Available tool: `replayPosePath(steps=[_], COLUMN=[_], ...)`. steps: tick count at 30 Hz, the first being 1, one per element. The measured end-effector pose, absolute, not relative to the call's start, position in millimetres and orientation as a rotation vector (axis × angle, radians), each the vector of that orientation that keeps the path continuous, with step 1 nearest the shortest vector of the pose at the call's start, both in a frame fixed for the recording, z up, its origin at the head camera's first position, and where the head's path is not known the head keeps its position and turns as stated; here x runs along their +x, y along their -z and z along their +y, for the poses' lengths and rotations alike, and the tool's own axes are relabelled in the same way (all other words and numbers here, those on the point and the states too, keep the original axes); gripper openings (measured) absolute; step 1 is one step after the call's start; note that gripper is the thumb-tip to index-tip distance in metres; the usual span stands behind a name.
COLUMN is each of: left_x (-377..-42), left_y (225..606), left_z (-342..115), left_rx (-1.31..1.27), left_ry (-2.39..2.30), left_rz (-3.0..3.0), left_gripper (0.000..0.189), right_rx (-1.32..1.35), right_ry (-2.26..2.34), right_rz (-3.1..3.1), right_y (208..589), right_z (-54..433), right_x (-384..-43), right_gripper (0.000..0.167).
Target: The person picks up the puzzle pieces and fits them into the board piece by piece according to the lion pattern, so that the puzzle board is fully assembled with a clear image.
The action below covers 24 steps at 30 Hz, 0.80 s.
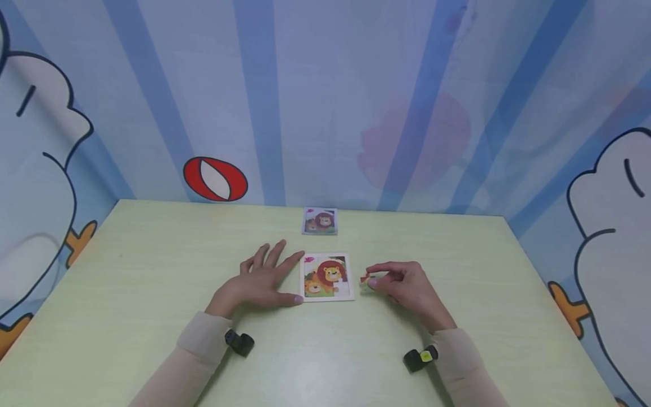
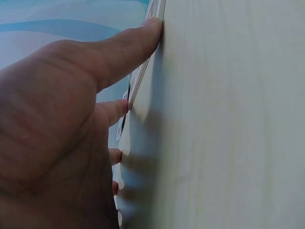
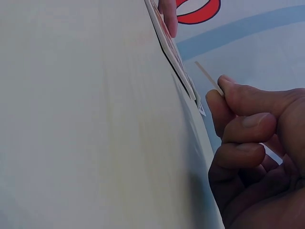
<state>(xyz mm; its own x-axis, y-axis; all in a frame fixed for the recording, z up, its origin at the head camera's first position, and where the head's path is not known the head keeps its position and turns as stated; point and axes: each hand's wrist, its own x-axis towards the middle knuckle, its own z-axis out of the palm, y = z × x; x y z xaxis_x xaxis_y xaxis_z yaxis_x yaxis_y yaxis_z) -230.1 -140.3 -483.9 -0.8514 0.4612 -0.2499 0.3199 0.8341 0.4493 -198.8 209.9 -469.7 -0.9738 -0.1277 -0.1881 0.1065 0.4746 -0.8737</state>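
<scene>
A square jigsaw puzzle (image 1: 352, 282) with a lion picture and a white border lies flat on the table. A white patch shows in the picture's lower right part. My left hand (image 1: 256, 285) has its fingers spread, with the thumb and index fingertips touching the puzzle's left edge. Just right of the puzzle, my right hand (image 1: 409, 287) pinches a small puzzle piece (image 3: 206, 74) between thumb and index finger, its other fingers curled. The piece shows green and red in the head view and appears edge-on in the right wrist view, apart from the puzzle.
A smaller square card (image 1: 320, 221) with a similar lion picture lies behind the puzzle, near the back edge of the pale wooden table (image 1: 325, 362). A blue striped backdrop (image 1: 315, 113) with cartoon figures rises behind and beside the table.
</scene>
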Motion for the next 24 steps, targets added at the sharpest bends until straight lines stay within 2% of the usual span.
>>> replayPosePath(steps=[24], left_x=[-230.9], left_y=[484.3], left_z=[-140.6], left_rx=[0.588], left_ry=[-0.575], left_rz=[2.658], left_gripper=[0.102], right_rx=[-0.031], right_ry=[1.513], right_rz=[2.448], right_y=[470.7], right_z=[186.3], right_x=[-200.8], right_gripper=[0.023])
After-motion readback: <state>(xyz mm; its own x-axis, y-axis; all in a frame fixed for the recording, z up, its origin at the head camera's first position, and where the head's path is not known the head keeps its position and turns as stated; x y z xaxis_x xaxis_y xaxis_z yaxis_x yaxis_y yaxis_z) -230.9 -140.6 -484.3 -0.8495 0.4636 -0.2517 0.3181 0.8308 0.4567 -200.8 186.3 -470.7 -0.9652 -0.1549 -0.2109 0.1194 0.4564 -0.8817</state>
